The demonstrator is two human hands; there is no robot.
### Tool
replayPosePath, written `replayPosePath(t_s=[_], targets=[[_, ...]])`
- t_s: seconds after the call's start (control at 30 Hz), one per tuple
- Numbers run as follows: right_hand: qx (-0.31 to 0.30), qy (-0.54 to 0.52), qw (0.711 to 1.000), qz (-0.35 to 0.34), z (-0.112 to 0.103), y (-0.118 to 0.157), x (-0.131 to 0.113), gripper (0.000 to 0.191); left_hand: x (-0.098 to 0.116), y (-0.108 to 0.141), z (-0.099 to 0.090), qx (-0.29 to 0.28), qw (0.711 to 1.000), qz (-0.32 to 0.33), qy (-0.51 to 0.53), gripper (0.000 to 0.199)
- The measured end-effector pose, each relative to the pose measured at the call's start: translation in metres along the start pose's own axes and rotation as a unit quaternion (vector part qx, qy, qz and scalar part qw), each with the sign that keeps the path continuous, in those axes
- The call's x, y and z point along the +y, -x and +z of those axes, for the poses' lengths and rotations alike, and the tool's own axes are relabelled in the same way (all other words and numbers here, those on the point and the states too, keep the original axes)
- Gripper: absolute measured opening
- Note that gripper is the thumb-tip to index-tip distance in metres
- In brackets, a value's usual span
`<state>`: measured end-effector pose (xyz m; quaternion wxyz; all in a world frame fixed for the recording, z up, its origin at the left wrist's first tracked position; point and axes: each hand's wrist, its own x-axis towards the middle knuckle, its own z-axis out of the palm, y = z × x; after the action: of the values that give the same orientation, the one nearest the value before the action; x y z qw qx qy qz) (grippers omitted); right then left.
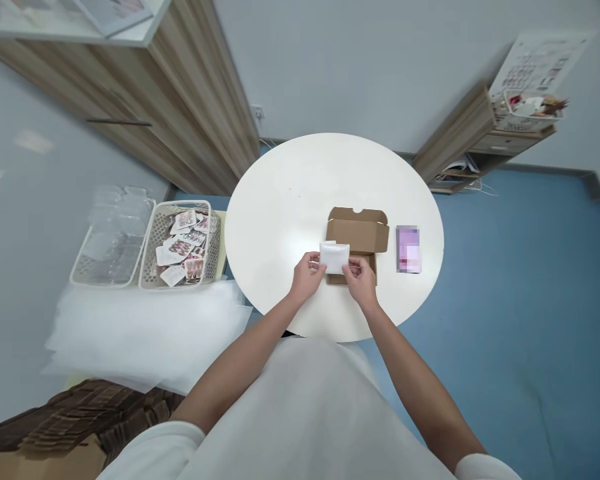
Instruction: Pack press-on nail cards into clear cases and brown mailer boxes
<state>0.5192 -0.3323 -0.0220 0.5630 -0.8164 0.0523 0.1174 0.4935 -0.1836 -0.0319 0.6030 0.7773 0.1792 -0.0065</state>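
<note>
A small white packet (pixel 335 259), seemingly wrapped in translucent foam sheet, is held up between my two hands. My left hand (pixel 306 277) pinches its left edge, and my right hand (pixel 361 280) grips its lower right corner. Just behind and below the packet stands an open brown cardboard box (pixel 358 235), its lid folded back away from me. The packet and my right hand cover part of the box, so its inside is mostly hidden. To the right of the box lies a flat purple rectangular thing (pixel 409 249), its surface blurred out.
These things are on a round white table (pixel 280 180). At left, one basket (pixel 211 248) holds several carded nail sets, and another (pixel 77 267) holds clear plastic boxes. Nearer lie translucent foam sheets (pixel 150 327) and stacked flat cardboard (pixel 90 413). Cabinets (pixel 195 87) stand behind.
</note>
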Motion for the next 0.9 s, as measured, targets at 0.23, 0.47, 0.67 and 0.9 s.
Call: replayPosePath(t_s=[0.23,0.47,0.67,0.9], targets=[[-0.043,0.211,0.977,-0.008,-0.044,-0.009,0.039,0.021,0.002,0.006,0.052,-0.091,0.977,-0.019,-0.192,0.041],[-0.12,0.282,0.951,-0.044,-0.039,-0.009,0.051,0.029,0.007,0.01,0.067,-0.166,0.913,0.008,-0.373,0.03],[0.005,0.12,0.986,-0.111,-0.074,-0.022,0.057,0.035,0.013,0.004,0.047,-0.015,0.96,0.084,-0.265,0.037],[-0.03,-0.103,0.984,0.142,-0.104,-0.086,0.052,0.062,0.026,-0.05,0.016,-0.03,0.99,-0.136,-0.022,0.064]])
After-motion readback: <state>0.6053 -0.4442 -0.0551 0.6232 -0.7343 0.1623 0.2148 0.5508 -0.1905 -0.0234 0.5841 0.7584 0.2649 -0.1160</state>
